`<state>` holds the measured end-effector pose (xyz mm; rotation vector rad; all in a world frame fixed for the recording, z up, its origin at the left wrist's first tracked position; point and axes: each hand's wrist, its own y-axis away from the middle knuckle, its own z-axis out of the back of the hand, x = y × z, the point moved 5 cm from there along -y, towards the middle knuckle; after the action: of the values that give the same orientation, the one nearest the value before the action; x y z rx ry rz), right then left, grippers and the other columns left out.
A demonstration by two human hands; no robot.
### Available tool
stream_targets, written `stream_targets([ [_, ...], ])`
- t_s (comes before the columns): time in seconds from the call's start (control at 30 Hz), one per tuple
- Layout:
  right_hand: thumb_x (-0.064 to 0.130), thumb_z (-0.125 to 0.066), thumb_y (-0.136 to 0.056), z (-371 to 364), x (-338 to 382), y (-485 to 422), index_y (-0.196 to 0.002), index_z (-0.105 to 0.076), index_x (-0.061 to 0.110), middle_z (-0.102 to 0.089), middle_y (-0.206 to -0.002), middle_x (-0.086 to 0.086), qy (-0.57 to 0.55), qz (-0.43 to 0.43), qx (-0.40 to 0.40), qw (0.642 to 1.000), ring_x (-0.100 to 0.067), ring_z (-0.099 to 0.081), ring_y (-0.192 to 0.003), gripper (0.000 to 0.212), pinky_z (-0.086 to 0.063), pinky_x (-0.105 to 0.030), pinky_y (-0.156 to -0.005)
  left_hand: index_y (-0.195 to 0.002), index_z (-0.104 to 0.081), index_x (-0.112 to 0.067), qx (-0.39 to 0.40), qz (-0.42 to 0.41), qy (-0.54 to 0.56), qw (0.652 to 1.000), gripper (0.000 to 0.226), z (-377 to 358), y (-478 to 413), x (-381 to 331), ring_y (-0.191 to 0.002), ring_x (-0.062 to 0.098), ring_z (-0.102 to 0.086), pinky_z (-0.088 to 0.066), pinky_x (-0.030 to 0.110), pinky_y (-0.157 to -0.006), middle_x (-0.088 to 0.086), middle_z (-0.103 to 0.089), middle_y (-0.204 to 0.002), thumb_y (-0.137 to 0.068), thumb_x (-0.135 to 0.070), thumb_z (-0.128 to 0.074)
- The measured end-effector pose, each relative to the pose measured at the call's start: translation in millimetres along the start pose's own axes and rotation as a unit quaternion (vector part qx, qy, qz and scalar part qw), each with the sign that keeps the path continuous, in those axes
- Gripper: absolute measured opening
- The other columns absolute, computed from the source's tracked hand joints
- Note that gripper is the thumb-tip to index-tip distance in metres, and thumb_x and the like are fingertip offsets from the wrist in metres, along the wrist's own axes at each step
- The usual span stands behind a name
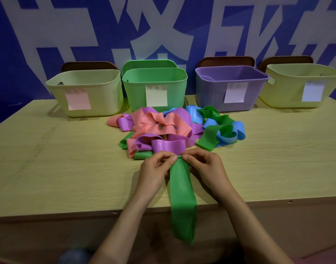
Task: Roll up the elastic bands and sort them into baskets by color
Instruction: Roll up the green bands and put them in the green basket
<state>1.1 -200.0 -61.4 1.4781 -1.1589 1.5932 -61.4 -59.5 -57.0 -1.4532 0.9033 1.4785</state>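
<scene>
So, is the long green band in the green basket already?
No, the left hand and right hand pinch the end of the green band on the table, in front of the green basket.

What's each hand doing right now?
Left hand: pinching the far end of the green band.
Right hand: pinching that same end too.

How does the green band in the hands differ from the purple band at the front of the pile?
The green band lies straight and hangs over the table edge; the purple band sits looped in the pile. Left hand and right hand pinch the green band's far end; neither holds the purple band. Both are wide, flat strips, not yet in a basket.
</scene>
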Motion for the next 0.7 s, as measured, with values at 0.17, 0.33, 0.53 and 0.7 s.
stream_targets([
  [0.17, -0.003, -0.067, -0.082, -2.7, 0.5, 0.7, -0.087, -0.074, 0.006, -0.070, -0.088, -0.009, -0.021, -0.009, 0.009, 1.000, -0.023, -0.066, -0.089, 0.013, -0.053, -0.047, -0.087, -0.089, -0.069, -0.018, 0.001, -0.003, 0.027, 1.000, 0.015, -0.8, 1.4, -2.0, -0.080, 0.007, -0.068, -0.055, 0.021, -0.073, 0.002, -0.072, -0.088, -0.086, -0.004, -0.064],
  [0.33, -0.010, -0.065, -0.080, -2.8, 2.8, 0.0, -0.089, -0.071, -0.004, -0.069, -0.089, -0.017, -0.048, -0.002, 0.007, 0.999, -0.022, -0.066, -0.086, 0.013, -0.054, -0.038, -0.084, -0.092, -0.069, -0.016, 0.020, 0.018, 0.059, 0.998, 0.017, 0.4, 1.1, -1.1, -0.086, 0.010, -0.068, -0.055, 0.023, -0.079, 0.001, -0.071, -0.089, -0.083, -0.001, -0.066],
  [0.53, -0.007, -0.068, -0.079, -2.6, 1.8, 0.8, -0.094, -0.071, 0.000, -0.071, -0.088, -0.010, -0.025, -0.004, 0.027, 0.999, -0.017, -0.066, -0.083, 0.017, -0.055, -0.030, -0.078, -0.090, -0.069, -0.014, -0.012, 0.017, 0.061, 0.998, 0.011, 3.2, 0.9, 0.7, -0.085, 0.014, -0.068, -0.055, 0.026, -0.076, 0.004, -0.071, -0.088, -0.081, -0.008, -0.070],
  [0.7, 0.011, -0.070, -0.083, -5.1, -1.6, -1.2, -0.092, -0.069, 0.003, -0.066, -0.078, -0.006, -0.037, -0.026, 0.030, 0.999, -0.014, -0.061, -0.075, 0.012, -0.049, -0.033, -0.069, -0.087, -0.067, -0.011, -0.023, -0.002, 0.077, 0.997, 0.013, 4.0, 1.4, -2.7, -0.081, 0.013, -0.067, -0.055, 0.024, -0.074, 0.002, -0.069, -0.083, -0.078, -0.002, -0.071],
])
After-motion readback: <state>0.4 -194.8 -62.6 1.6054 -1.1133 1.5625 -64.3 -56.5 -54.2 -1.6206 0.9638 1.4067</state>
